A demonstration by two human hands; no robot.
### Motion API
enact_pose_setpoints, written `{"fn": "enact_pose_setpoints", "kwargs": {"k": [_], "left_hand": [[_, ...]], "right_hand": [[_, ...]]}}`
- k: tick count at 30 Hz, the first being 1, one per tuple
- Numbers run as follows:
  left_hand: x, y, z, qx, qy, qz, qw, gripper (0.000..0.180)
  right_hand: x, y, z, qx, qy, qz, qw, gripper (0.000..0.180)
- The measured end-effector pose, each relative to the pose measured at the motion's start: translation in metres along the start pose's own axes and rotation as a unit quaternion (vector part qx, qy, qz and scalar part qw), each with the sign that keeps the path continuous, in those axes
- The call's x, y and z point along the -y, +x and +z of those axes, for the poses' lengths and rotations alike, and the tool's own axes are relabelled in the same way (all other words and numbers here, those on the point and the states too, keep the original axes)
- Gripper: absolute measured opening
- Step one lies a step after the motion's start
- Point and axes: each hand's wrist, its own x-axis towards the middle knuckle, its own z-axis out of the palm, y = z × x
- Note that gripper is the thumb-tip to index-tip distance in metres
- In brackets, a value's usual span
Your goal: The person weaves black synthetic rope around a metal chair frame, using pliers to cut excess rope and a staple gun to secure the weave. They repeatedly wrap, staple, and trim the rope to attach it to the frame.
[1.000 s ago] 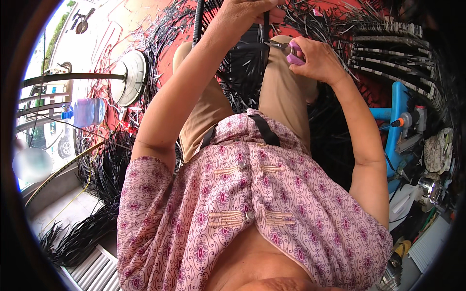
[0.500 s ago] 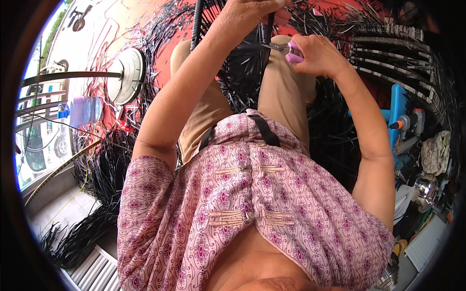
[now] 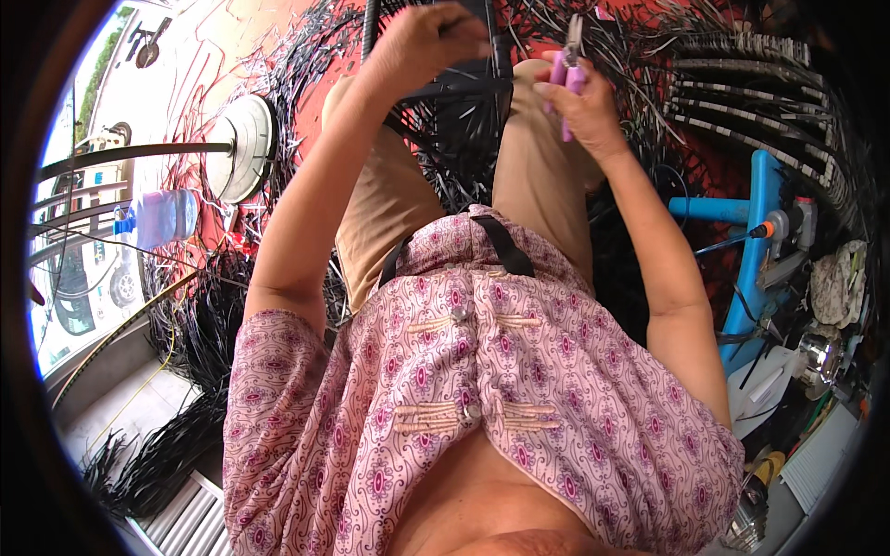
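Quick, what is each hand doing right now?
Left hand: closed on a bundle of black strips.
Right hand: closed around purple-handled pliers.

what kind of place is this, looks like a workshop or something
Likely a small open-sided cable-stripping workshop: heaps of black cable offcuts cover the floor, the right hand holds purple-handled cutters, and a street with vehicles lies alongside.

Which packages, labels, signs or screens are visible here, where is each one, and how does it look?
Bottle: on the floor at the left, lying on its side, clear plastic with a blue cap; a label cannot be made out.
No signs or screens show.
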Motion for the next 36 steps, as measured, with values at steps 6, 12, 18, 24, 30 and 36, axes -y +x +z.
{"fn": "enact_pose_setpoints", "kwargs": {"k": [6,12,18,24,30,36], "left_hand": [[0.016,-0.022,0.025,0.061,0.122,0.021,0.99,0.043],[0.018,-0.015,0.03,0.082,0.049,-0.024,0.995,0.046],[0.02,-0.011,0.028,0.101,0.018,-0.058,0.993,0.043],[0.022,-0.005,0.026,0.129,-0.003,-0.076,0.989,0.036],[0.027,-0.003,0.026,0.15,-0.048,-0.081,0.984,0.028],[0.03,0.001,0.032,0.144,-0.069,-0.092,0.983,0.026]], "right_hand": [[-0.021,-0.004,0.024,0.004,-0.023,-0.055,0.998,0.046],[-0.007,-0.007,0.023,0.023,-0.045,-0.072,0.996,0.044],[-0.011,0.004,0.014,0.066,-0.048,-0.069,0.994,0.039],[-0.013,0.007,0.013,0.067,-0.065,-0.06,0.994,0.037],[-0.008,0.002,0.017,0.042,-0.145,-0.085,0.985,0.035],[-0.03,0.0,0.03,-0.009,0.052,-0.077,0.996,0.03]]}}
